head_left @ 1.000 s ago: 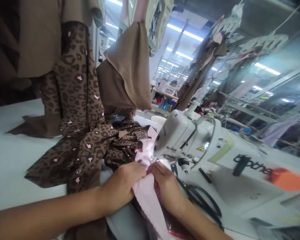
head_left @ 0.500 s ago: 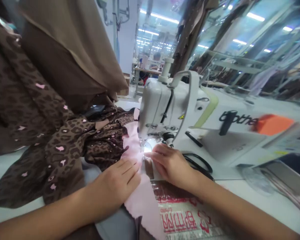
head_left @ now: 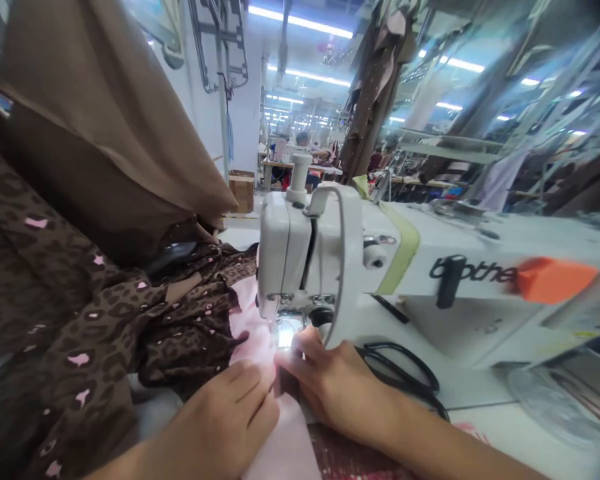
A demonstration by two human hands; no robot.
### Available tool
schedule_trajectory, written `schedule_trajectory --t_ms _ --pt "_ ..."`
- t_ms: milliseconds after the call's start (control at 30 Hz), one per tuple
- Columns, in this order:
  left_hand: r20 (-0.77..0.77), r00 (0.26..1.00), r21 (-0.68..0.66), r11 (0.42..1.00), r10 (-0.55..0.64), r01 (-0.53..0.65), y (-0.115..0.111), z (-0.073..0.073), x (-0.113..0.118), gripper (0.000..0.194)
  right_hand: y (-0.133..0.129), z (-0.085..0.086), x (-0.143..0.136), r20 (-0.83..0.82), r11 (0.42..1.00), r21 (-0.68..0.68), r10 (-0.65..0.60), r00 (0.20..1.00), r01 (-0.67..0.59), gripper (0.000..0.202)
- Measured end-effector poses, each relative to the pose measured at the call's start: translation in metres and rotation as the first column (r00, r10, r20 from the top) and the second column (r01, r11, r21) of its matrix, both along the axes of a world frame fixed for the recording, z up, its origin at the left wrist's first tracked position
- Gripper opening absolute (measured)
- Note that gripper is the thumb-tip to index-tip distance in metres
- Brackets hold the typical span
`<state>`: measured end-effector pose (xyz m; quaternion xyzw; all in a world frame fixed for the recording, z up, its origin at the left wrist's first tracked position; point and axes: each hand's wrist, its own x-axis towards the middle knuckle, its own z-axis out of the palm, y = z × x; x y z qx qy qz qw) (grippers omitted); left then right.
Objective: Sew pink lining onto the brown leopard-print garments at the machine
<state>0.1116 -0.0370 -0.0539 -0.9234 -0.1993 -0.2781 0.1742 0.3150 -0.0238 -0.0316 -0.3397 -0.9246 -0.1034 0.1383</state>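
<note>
A strip of pink fabric runs under the needle area of a white sewing machine, whose lamp lights the spot brightly. My left hand is closed on the fabric's left part, fingers together and bent, just in front of the needle area. My right hand pinches the fabric's right edge beside the lit presser foot, its fingertips close to the left hand's. Glare and the fingers hide the exact stitching point. Brown leopard-print fabric with pink spots lies bunched left of the pink strip.
Plain brown cloth hangs at the left. Black-handled scissors lie under the machine arm, right of my right hand. An orange piece is on the machine body. A cardboard box and other workstations stand behind.
The view has tilted up, so the machine and both hands appear lower and slightly left. Both hands stay at the pink fabric near the needle area.
</note>
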Motion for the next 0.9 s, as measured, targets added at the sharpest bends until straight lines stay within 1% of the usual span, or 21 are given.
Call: schedule_trajectory --t_ms 167,233,333,433,500,567,633,667,733,800,833,867,900 --pt "-0.103 0.995 -0.096 0.995 -0.01 0.0 0.005 0.006 -0.005 0.028 0.004 -0.005 0.001 -0.023 0.994 0.109 -0.007 1.0 0.009 0.014" --pt "-0.115 0.993 -0.125 0.992 -0.019 0.004 0.01 0.01 -0.006 0.029 0.004 -0.006 0.003 -0.04 0.994 0.107 0.004 0.999 0.001 0.017" --pt "-0.122 0.992 -0.135 0.991 -0.016 -0.001 0.02 0.012 -0.006 0.031 0.002 -0.004 0.01 -0.087 1.0 0.018 -0.013 0.996 0.014 0.022" --pt "-0.151 0.988 -0.192 0.981 -0.017 -0.012 0.021 0.013 -0.011 0.027 -0.009 0.007 0.02 -0.182 0.992 -0.129 -0.023 0.983 -0.001 0.022" --pt "-0.134 0.991 -0.281 0.959 -0.008 -0.03 0.01 0.019 -0.017 0.027 -0.025 0.017 0.026 -0.246 0.973 -0.223 0.009 0.969 -0.065 0.019" --pt "-0.065 0.998 -0.376 0.926 0.011 -0.035 -0.01 0.027 -0.024 0.027 -0.045 0.025 0.031 -0.268 0.935 -0.329 0.043 0.963 -0.133 0.019" --pt "0.016 1.0 -0.467 0.884 -0.01 0.016 -0.033 0.032 -0.03 0.023 -0.064 0.029 0.033 -0.248 0.899 -0.412 0.048 0.968 -0.15 0.027" --pt "0.043 0.998 -0.498 0.865 -0.035 0.052 -0.043 0.033 -0.031 0.024 -0.072 0.029 0.032 -0.235 0.895 -0.421 0.052 0.971 -0.149 0.033" --pt "0.064 0.995 -0.527 0.844 -0.077 0.099 -0.055 0.031 -0.029 0.023 -0.082 0.029 0.027 -0.213 0.913 -0.381 0.068 0.975 -0.147 0.044" --pt "0.086 0.993 -0.504 0.857 -0.078 0.11 -0.06 0.027 -0.024 0.016 -0.085 0.031 0.019 -0.194 0.932 -0.324 0.1 0.976 -0.16 0.053" --pt "0.109 0.991 -0.477 0.871 -0.075 0.118 -0.062 0.026 -0.022 0.018 -0.085 0.033 0.015 -0.179 0.937 -0.303 0.122 0.976 -0.173 0.055" --pt "0.132 0.988 -0.436 0.891 -0.076 0.127 -0.064 0.026 -0.019 0.022 -0.085 0.037 0.011 -0.162 0.942 -0.276 0.148 0.976 -0.189 0.052" --pt "0.131 0.988 -0.385 0.914 -0.084 0.129 -0.068 0.027 -0.016 0.023 -0.086 0.041 0.007 -0.144 0.946 -0.236 0.19 0.971 -0.22 0.044"
